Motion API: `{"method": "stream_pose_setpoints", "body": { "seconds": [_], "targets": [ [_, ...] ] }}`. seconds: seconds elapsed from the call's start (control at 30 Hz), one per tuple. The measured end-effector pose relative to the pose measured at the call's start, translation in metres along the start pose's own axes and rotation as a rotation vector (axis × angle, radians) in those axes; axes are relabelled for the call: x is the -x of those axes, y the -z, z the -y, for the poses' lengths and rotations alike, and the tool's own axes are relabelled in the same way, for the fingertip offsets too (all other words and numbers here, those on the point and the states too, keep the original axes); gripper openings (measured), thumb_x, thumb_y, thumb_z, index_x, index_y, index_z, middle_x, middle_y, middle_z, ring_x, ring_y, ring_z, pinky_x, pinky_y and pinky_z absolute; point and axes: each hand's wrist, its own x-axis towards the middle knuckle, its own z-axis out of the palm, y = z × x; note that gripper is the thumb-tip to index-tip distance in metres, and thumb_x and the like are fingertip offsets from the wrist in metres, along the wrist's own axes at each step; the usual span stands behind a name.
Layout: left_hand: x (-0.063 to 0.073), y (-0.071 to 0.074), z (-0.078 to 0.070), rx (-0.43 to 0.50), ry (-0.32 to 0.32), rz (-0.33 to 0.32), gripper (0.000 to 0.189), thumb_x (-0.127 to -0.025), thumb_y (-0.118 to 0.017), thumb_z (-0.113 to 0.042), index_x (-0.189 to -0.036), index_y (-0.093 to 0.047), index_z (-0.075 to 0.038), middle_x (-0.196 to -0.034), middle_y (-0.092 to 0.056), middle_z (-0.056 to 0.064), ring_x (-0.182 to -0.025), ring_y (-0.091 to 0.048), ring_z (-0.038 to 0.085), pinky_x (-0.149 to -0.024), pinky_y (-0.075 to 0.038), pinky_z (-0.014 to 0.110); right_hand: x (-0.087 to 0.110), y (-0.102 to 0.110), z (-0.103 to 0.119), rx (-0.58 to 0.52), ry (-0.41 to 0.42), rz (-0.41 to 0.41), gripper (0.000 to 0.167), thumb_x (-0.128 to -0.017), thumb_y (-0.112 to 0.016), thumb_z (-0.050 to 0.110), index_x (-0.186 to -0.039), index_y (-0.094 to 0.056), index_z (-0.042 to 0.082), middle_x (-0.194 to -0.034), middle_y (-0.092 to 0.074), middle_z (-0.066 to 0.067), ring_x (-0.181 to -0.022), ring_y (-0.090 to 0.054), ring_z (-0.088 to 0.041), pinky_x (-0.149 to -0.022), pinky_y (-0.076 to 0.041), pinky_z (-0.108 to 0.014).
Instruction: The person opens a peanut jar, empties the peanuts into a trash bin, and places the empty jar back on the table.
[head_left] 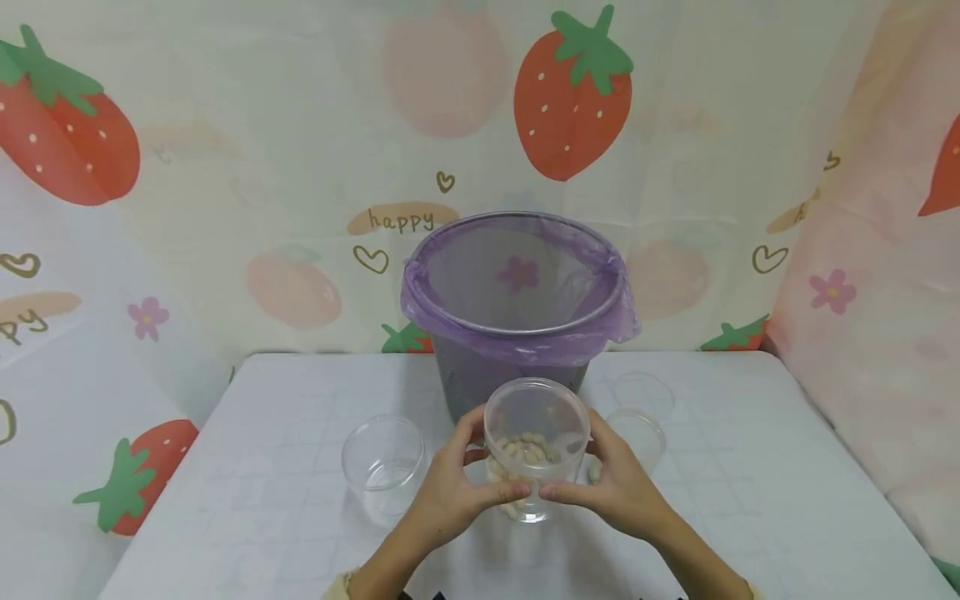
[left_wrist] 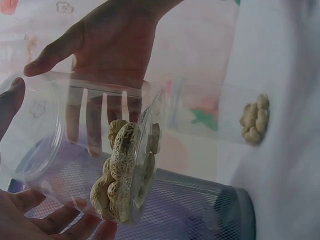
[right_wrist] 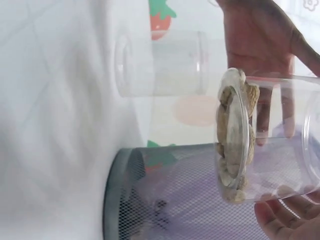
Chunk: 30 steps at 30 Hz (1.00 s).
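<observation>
Both hands hold a clear plastic tub (head_left: 536,408) upright, raised off the table in front of the bin. Several unshelled peanuts (head_left: 528,450) lie at its bottom, and also show through its wall in the left wrist view. My left hand (head_left: 457,487) grips the tub's left side, thumb in front and fingers curled behind. On the opposite side my right hand (head_left: 618,483) grips in the same way, and the thumb tips nearly meet. To the left stands another clear tub (head_left: 384,454) with nothing seen inside.
A mesh bin (head_left: 472,383) with a purple bag liner (head_left: 517,346) stands behind the hands. Right of it, partly hidden by my right hand, is a third clear tub (head_left: 637,442) with peanuts (left_wrist: 255,120) at its bottom. A strawberry-print cloth hangs behind the white table (head_left: 262,517).
</observation>
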Motion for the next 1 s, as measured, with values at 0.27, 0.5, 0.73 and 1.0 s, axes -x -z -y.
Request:
{"method": "stream_pose_setpoints", "body": {
  "seconds": [0.27, 0.5, 0.73, 1.0],
  "targets": [
    [-0.007, 0.010, -0.020, -0.022, -0.073, -0.026, 0.084, -0.075, -0.085, -0.024, -0.144, -0.038, -0.020, -0.138, -0.054, 0.002, -0.123, -0.055, 0.023, -0.103, -0.047, 0.042, -0.016, 0.014, 0.020, 0.077, 0.050, 0.003, 0.091, -0.068, -0.088, 0.016, -0.146, -0.040, 0.013, -0.136, -0.056, -0.008, -0.117, -0.055, -0.024, -0.089, -0.052, -0.043],
    [-0.012, 0.019, -0.033, 0.007, -0.123, -0.040, 0.084, -0.075, -0.085, -0.030, -0.143, -0.038, -0.014, -0.139, -0.054, 0.007, -0.123, -0.057, 0.027, -0.104, -0.048, 0.037, -0.029, 0.021, 0.035, 0.088, 0.076, 0.010, 0.092, -0.067, -0.089, 0.018, -0.145, -0.041, 0.014, -0.135, -0.057, -0.008, -0.117, -0.057, -0.024, -0.086, -0.053, -0.042],
    [-0.014, 0.023, -0.039, 0.087, -0.138, -0.057, 0.084, -0.074, -0.086, -0.029, -0.142, -0.039, -0.013, -0.137, -0.056, 0.011, -0.121, -0.057, 0.032, -0.100, -0.049, 0.028, -0.036, 0.023, 0.044, 0.096, 0.076, 0.018, 0.092, -0.068, -0.089, 0.022, -0.145, -0.041, 0.013, -0.135, -0.057, -0.008, -0.118, -0.056, -0.026, -0.087, -0.053, -0.043],
    [-0.014, 0.023, -0.039, 0.103, -0.148, -0.068, 0.084, -0.074, -0.085, -0.032, -0.142, -0.040, -0.013, -0.137, -0.055, 0.012, -0.121, -0.057, 0.033, -0.100, -0.050, 0.027, -0.037, 0.027, 0.047, 0.116, 0.087, 0.041, 0.091, -0.070, -0.088, 0.026, -0.146, -0.040, 0.012, -0.138, -0.056, -0.008, -0.117, -0.057, -0.025, -0.087, -0.056, -0.038]
  ]
}}
